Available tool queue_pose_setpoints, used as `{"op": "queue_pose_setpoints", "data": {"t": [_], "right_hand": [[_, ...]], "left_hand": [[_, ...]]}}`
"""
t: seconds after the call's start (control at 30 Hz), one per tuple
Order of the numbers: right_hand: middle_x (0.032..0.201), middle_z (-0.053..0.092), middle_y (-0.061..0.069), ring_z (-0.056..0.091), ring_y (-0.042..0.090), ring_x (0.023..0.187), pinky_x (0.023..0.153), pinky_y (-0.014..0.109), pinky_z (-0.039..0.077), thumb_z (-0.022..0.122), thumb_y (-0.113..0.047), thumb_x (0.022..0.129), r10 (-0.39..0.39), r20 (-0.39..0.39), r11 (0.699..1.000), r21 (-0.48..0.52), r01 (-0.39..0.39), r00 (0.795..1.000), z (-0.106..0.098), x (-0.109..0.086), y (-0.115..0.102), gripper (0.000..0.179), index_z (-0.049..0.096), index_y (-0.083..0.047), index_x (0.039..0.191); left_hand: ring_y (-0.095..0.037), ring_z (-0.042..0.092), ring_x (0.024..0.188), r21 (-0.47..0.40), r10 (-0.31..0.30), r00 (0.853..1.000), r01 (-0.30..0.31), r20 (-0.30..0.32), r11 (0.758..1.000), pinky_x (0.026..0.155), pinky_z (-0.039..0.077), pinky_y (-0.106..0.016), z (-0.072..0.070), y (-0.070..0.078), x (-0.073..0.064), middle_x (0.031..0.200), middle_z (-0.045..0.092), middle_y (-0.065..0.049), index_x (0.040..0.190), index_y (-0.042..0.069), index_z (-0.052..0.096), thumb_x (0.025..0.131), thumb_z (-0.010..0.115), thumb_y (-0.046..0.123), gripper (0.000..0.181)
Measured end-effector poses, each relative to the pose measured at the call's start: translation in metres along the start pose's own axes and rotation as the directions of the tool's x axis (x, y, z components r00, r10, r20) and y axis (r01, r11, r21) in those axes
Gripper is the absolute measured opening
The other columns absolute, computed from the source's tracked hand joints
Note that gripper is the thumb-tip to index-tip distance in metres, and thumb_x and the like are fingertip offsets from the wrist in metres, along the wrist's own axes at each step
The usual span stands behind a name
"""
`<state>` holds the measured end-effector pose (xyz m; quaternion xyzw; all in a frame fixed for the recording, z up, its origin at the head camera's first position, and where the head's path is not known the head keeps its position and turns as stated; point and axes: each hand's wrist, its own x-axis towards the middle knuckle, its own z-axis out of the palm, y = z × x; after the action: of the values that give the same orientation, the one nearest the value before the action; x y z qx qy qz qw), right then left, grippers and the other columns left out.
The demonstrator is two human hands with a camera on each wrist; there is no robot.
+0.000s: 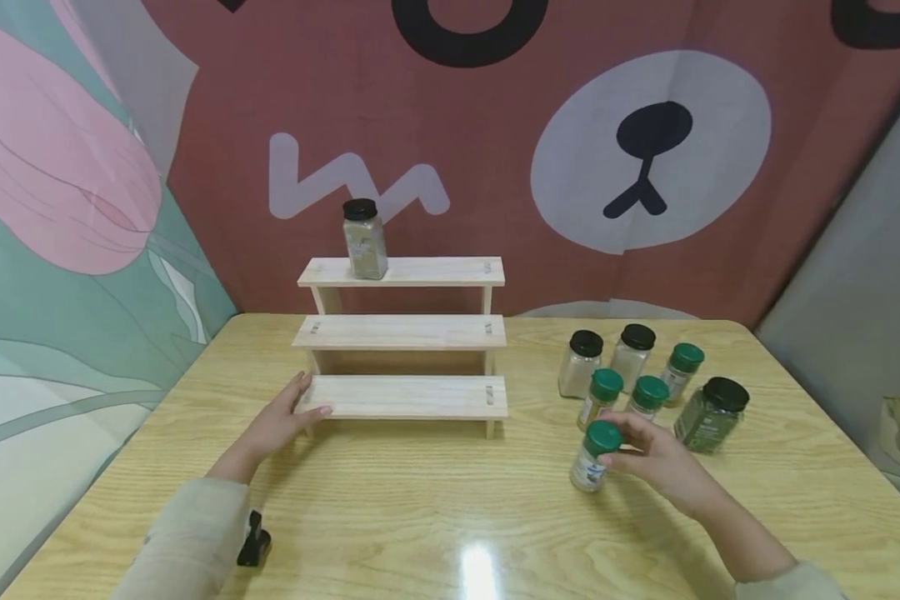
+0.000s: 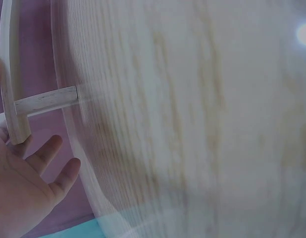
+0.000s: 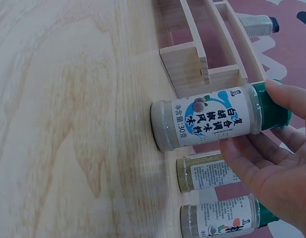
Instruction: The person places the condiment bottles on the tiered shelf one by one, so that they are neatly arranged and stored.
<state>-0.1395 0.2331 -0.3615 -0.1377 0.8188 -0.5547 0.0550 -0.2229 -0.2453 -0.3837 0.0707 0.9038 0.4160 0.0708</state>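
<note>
My right hand (image 1: 663, 467) pinches a small seasoning bottle (image 1: 589, 472) by its green cap, thumb on one side and fingers on the other. The right wrist view shows the bottle's white label (image 3: 212, 117), printed with Chinese characters and 30 grams. At the left end of a three-tier wooden display rack (image 1: 412, 396), my left hand (image 1: 277, 421) touches the lowest board, its thumb along the front edge. In the left wrist view its fingers (image 2: 46, 153) are spread loosely beside the board's end. A black-lidded spice jar (image 1: 366, 248) stands on the top tier.
Several more jars stand on the table at right: green-capped bottles (image 1: 606, 392) close behind my right hand, black-lidded jars (image 1: 581, 371), and a larger green-filled jar (image 1: 708, 421). A small black object (image 1: 253, 542) lies by my left sleeve. A printed curtain (image 1: 480, 192) hangs behind the table.
</note>
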Motion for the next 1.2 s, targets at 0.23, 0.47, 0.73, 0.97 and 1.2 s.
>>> {"op": "queue_pose_setpoints", "data": {"t": [0.23, 0.47, 0.73, 0.97, 1.2], "right_hand": [[0.109, 0.052, 0.017, 0.052, 0.005, 0.092, 0.075, 0.025, 0.046, 0.062, -0.013, 0.079, -0.031, -0.043, 0.999, -0.031, 0.030, 0.999, 0.003, 0.001, 0.002, 0.044, 0.044, 0.005, 0.116], [0.112, 0.050, 0.017, 0.050, 0.006, 0.096, 0.077, 0.025, 0.044, 0.058, -0.014, 0.082, -0.067, -0.050, 0.997, -0.051, 0.065, 0.996, 0.004, 0.005, 0.001, 0.044, 0.042, 0.004, 0.119], [0.114, 0.049, 0.014, 0.048, 0.013, 0.101, 0.080, 0.031, 0.044, 0.058, -0.021, 0.083, -0.031, -0.052, 0.998, -0.064, 0.028, 0.998, 0.004, 0.013, -0.014, 0.047, 0.041, -0.001, 0.122], [0.110, 0.050, 0.012, 0.051, 0.015, 0.097, 0.078, 0.035, 0.044, 0.059, -0.022, 0.082, -0.058, -0.051, 0.997, -0.047, 0.055, 0.997, 0.008, 0.024, -0.023, 0.046, 0.043, -0.004, 0.121], [0.108, 0.050, 0.011, 0.051, 0.026, 0.096, 0.075, 0.041, 0.045, 0.060, -0.024, 0.082, -0.084, -0.041, 0.996, -0.015, 0.083, 0.996, 0.013, 0.036, -0.033, 0.047, 0.042, -0.006, 0.121]], "left_hand": [[-0.042, 0.000, 0.125, -0.006, 0.007, 1.000, -0.007, 0.003, 1.000, 0.096, 0.006, -0.057, 0.000, 0.000, 0.000, 0.140, -0.002, -0.024, 0.137, -0.002, 0.008, 0.083, 0.053, 0.041, 0.083], [-0.042, 0.001, 0.125, -0.008, 0.019, 1.000, -0.019, -0.006, 1.000, 0.096, 0.006, -0.056, 0.001, -0.002, 0.000, 0.140, -0.001, -0.024, 0.137, -0.002, 0.010, 0.083, 0.054, 0.041, 0.082], [-0.040, 0.002, 0.126, 0.011, 0.000, 1.000, 0.000, -0.015, 1.000, 0.097, 0.007, -0.055, 0.002, -0.006, 0.002, 0.141, 0.000, -0.022, 0.137, -0.001, 0.011, 0.081, 0.053, 0.045, 0.084], [-0.041, 0.003, 0.125, 0.049, 0.022, 1.000, -0.021, -0.023, 0.999, 0.097, 0.007, -0.055, 0.003, -0.005, 0.000, 0.140, 0.001, -0.024, 0.137, -0.002, 0.012, 0.082, 0.051, 0.045, 0.083], [-0.042, 0.004, 0.125, 0.069, 0.033, 0.999, -0.032, -0.022, 0.997, 0.096, 0.009, -0.056, 0.002, -0.005, -0.001, 0.140, 0.001, -0.024, 0.137, -0.002, 0.012, 0.083, 0.050, 0.046, 0.082]]}}
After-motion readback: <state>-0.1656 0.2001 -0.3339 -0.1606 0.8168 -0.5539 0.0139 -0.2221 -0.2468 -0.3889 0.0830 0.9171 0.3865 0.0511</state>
